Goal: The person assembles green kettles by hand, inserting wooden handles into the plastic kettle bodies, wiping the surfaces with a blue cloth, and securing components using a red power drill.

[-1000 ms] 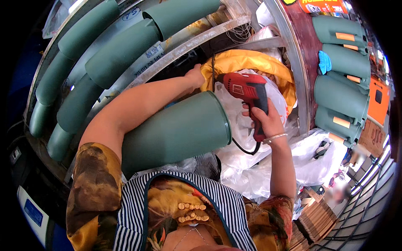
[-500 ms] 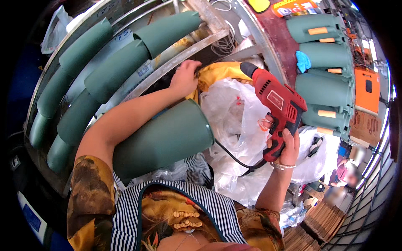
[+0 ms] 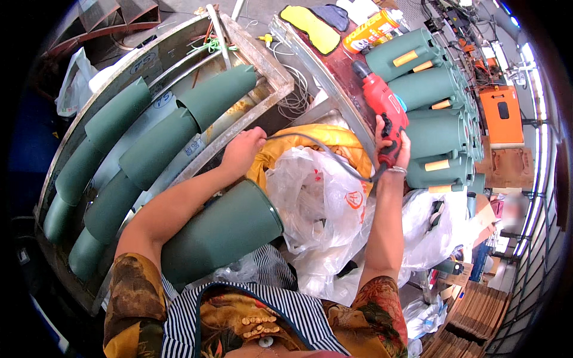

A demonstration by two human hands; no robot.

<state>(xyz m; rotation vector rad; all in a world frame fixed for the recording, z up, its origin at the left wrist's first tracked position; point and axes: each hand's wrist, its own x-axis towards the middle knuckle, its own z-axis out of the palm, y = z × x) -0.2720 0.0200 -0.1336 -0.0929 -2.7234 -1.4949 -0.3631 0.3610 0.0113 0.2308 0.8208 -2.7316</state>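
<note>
- Fingers of the right hand [image 3: 404, 154] are wrapped around the handle of a red and black power drill [image 3: 384, 98].
- Raised over the edge of a dark red surface [image 3: 333, 67], the drill has its black chuck pointing up and to the left of the view.
- From the base of its handle, a dark cord [image 3: 322, 144] arcs leftward over a yellow bag [image 3: 296, 136] and reaches the fingertips of the left hand [image 3: 242, 152]; I cannot tell whether those fingers grip it or only touch it.
- Below the left forearm, a large green tapered container [image 3: 224, 232] lies on its side, its round rim facing right, close to the striped apron [image 3: 182, 322].
- Right of that rim, a translucent plastic bag [image 3: 304, 191] with red printing bulges out in front of the yellow one.
- At the left, a metal-framed trough [image 3: 274, 71] holds more green tapered pieces [image 3: 158, 143], laid in rows.
- On the dark red surface, a yellow pad [image 3: 307, 30] lies near an orange can [image 3: 370, 33].
- Green containers with orange tabs [image 3: 436, 131] are lined up beyond the drill, and farther right stands an orange box [image 3: 501, 116].
</note>
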